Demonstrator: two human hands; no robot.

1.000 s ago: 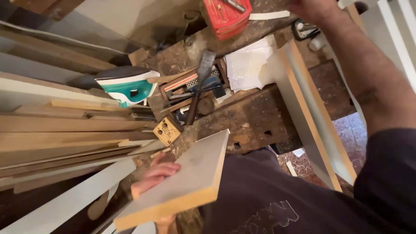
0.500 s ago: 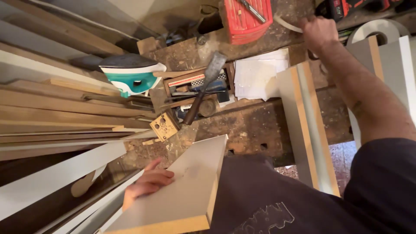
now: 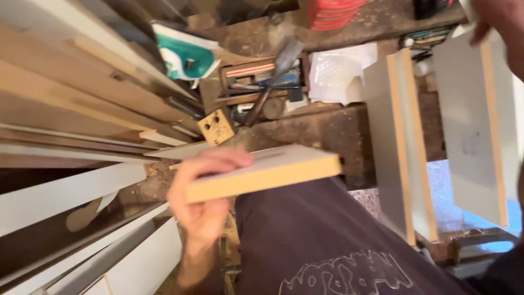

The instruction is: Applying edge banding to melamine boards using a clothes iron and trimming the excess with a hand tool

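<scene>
My left hand (image 3: 203, 203) grips a white-faced board with a tan raw edge (image 3: 267, 173), held nearly flat above my lap so its edge faces me. My right hand (image 3: 498, 21) is at the top right, fingers curled over the top end of a second white panel with a tan edge strip (image 3: 468, 125), which stands apart from the bench. A third similar panel (image 3: 397, 142) rests beside it against the worn wooden workbench (image 3: 322, 134).
A chisel (image 3: 273, 82) lies across a wooden tray of small tools. Nearby are a teal and white iron (image 3: 185, 59), a red box (image 3: 333, 11), white paper (image 3: 339, 71) and a small drilled wooden block (image 3: 216, 127). Long wood strips and white boards (image 3: 65, 114) are stacked at left.
My left hand has lifted and levelled its board, so its edge now faces me. My right hand came back from the far side of the bench and now holds the second panel's top.
</scene>
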